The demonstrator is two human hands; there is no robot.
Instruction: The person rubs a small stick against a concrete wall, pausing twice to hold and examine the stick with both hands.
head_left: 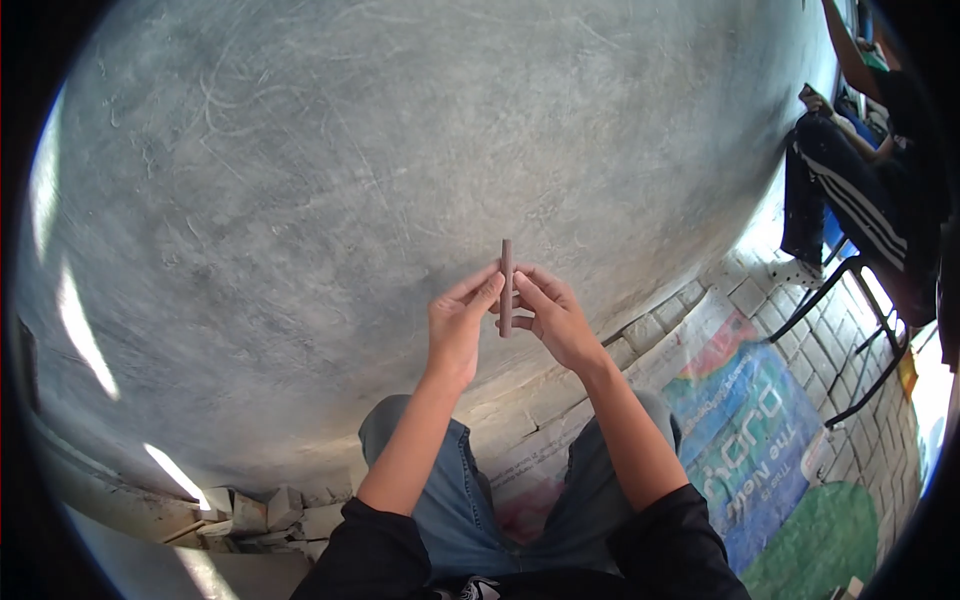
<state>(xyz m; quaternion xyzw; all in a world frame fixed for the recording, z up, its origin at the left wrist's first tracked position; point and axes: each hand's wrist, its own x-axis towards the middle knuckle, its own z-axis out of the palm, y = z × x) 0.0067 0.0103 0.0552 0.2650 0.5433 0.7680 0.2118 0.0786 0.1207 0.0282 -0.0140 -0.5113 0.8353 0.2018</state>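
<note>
A thin brown stick (506, 290) stands roughly upright between my two hands, in front of the grey wall. My left hand (466, 318) pinches it from the left, with the thumb and fingers near its middle. From the right, my right hand (548, 308) holds the same stick, its thumb against the side and the other fingers curled behind and below. Both ends of the stick show above and below the fingers.
A scratched grey wall (300, 180) fills the view ahead. A printed banner (750, 420) lies on the paving at right. Another person (850, 180) sits on a chair (850, 262) at the far right. Broken blocks (250, 512) lie at lower left.
</note>
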